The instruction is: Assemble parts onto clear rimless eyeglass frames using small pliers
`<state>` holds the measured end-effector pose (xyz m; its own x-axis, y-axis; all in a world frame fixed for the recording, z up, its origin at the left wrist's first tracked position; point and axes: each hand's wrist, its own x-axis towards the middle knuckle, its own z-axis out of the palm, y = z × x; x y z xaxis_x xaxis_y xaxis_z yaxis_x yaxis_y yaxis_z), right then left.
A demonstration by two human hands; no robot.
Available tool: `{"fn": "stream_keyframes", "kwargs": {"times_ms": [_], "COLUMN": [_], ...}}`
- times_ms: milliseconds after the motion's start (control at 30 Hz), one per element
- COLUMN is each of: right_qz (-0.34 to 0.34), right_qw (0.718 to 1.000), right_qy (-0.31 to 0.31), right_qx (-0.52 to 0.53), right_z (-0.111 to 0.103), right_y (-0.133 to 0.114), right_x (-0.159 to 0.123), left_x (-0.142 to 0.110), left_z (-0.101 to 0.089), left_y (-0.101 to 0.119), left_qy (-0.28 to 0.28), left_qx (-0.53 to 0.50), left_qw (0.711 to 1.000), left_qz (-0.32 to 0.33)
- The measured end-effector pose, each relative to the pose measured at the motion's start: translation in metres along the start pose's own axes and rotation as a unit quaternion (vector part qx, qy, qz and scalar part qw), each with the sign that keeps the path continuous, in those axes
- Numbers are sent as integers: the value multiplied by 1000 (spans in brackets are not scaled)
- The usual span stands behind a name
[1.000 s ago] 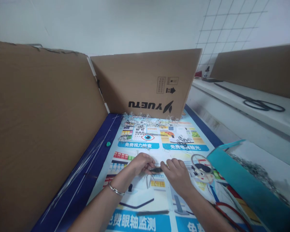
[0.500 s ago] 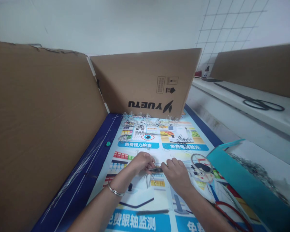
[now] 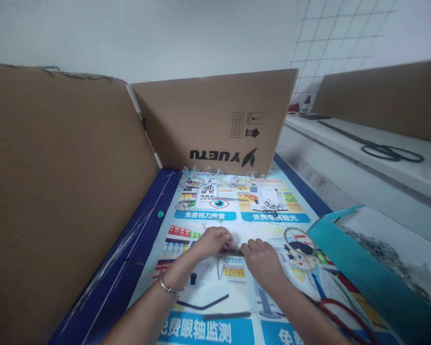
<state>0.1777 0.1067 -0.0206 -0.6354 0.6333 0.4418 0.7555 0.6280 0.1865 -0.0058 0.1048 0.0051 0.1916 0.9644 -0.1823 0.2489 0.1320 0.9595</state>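
Observation:
My left hand, with a silver bangle on its wrist, is closed in a pinch at one end of a short, dark, narrow piece. My right hand is wrapped round the other end. Most of the piece is hidden by the fingers, and its kind cannot be made out. Just below it lie a few thin bent wires on the printed sheet. To the right of my right hand is a round metal ring.
At right stands a teal box holding a tangle of metal pieces, with a red-handled tool before it. Black rings and clear beads lie farther back. Cardboard panels wall the left and back. Straight wires rest at left.
My left fingers have rolled slightly inward over the dark piece. A thin wire end that stuck up beside them no longer shows. My right hand has barely shifted.

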Motion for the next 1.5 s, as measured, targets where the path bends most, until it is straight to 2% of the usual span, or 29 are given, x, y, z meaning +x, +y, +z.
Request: {"fn": "stream_keyframes", "kwargs": {"times_ms": [333, 600, 767, 900, 1000, 1100, 1200, 1333, 1400, 1500], "right_qz": [41, 63, 70, 70, 81, 103, 124, 131, 132, 138], "right_qw": [995, 985, 983, 988, 989, 986, 982, 980, 979, 977], "right_qy": [-87, -162, -167, -134, -114, -108, -103, -94, -92, -92], "right_qx": [5, 10, 14, 29, 52, 80, 102, 120, 123, 132], "right_z": [-9, -19, -18, -10, -5, -1, 3, 7, 9, 10], "right_y": [-3, -2, -3, -1, 2, 5, 8, 10, 11, 12], "right_x": [3, 6, 7, 7, 7, 7, 6, 6, 6, 6], "left_x": [-3, -7, -7, -2, 3, 2, -4, -13, -14, -11], "left_z": [-1, 4, 5, 3, -7, -26, -50, -75, -78, -68], "left_y": [5, 7, 5, -1, -2, 2, 8, 12, 12, 10], "left_qy": [-7, -11, -6, 7, 42, 80, 43, 5, 5, 0], "left_qx": [85, 95, 130, 106, 85, 83, 131, 295, 339, 328], "left_qw": [993, 991, 984, 990, 995, 993, 990, 955, 940, 943], "left_qz": [78, 90, 124, 89, 28, -1, -7, 25, 44, 63]}}
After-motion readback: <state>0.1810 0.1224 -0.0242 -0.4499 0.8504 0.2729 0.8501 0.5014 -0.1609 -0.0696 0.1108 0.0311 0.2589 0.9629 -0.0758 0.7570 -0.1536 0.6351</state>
